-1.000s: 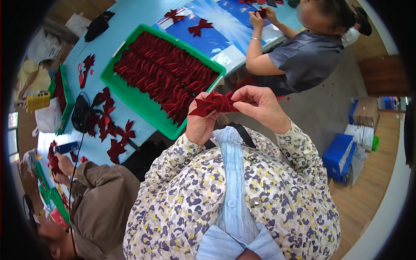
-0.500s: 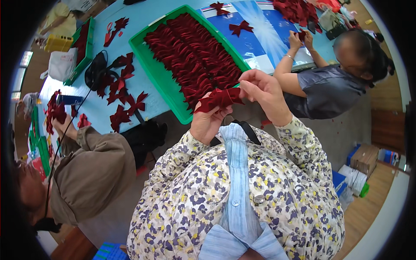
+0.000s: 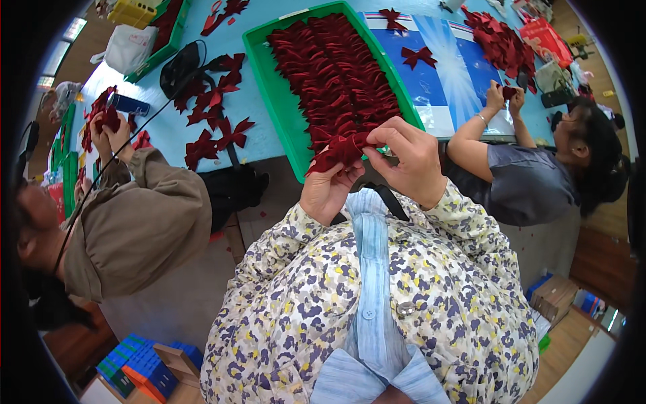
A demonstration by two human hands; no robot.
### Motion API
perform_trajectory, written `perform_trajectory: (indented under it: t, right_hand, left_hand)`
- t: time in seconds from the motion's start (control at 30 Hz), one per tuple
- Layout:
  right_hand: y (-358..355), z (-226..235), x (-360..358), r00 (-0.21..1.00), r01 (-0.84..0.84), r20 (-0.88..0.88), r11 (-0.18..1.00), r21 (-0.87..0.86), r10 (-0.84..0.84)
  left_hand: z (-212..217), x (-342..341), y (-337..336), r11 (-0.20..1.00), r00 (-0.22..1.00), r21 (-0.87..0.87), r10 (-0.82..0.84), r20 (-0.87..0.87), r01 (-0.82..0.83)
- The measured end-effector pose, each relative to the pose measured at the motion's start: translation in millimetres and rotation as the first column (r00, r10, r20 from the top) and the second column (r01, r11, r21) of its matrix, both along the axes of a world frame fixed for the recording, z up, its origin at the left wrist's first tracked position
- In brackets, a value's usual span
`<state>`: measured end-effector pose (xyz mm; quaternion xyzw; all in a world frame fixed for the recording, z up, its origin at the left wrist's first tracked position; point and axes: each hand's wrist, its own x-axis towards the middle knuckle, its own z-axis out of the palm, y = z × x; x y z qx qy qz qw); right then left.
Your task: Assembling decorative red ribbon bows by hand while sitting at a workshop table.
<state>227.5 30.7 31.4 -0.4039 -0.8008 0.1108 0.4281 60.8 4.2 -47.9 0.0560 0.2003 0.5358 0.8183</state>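
Note:
Just in front of my chest, a dark red velvet bow (image 3: 341, 153) lies in my left hand (image 3: 326, 192), whose fingers are closed under and around it. My right hand (image 3: 412, 160) pinches the bow's right end between thumb and forefinger. Past my hands, a green tray (image 3: 274, 111) rests on the light blue table, its near edge partly hidden behind my left hand. Tightly packed rows of matching red bows (image 3: 336, 74) fill much of the tray; a strip of its bare green bottom shows along the left.
Loose bows (image 3: 202, 147) and a black cord pouch (image 3: 180, 73) lie left of the tray. A blue printed sheet (image 3: 431, 67) holds two bows, with a big bow pile (image 3: 501, 44) beyond. Co-workers sit on both sides, handling red bows. Blue crates (image 3: 134, 363) stand lower left.
My view has shifted, so the table and tray appear farther right. My right hand has come down closer to the bow's right end. The left co-worker's hands have come together.

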Motion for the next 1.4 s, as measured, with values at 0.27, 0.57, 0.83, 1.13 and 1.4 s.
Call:
perform_trajectory:
  t: [0.27,0.57,0.83,1.13,1.4]
  right_hand:
    - [3.6,-1.3,-12.3,0.977,-0.019,0.209,0.959,0.284,-0.042]
    - [10.5,-12.4,-8.8,0.972,-0.076,0.231,0.982,0.173,0.035]
    - [9.2,-14.1,-10.7,0.975,-0.132,0.199,0.978,0.16,0.099]
    - [8.8,-19.8,-15.9,0.981,-0.081,0.187,0.985,0.153,0.051]
    - [6.8,-17.1,-11.4,0.984,-0.132,0.136,0.985,0.114,0.116]
  left_hand:
    - [2.8,-5.0,-1.6,1.0,0.999,0.015,-0.004,-0.035,0.004]
    - [-3.2,-4.7,-1.9,0.999,0.999,-0.005,-0.038,0.014,0.038]
    - [-9.3,-8.2,-3.6,0.995,0.997,0.095,-0.024,-0.079,0.031]
    - [-8.0,-9.4,-4.0,0.998,0.994,0.059,0.003,-0.105,0.004]
    - [-7.5,-9.8,-2.6,0.996,0.995,0.091,0.012,-0.098,-0.004]
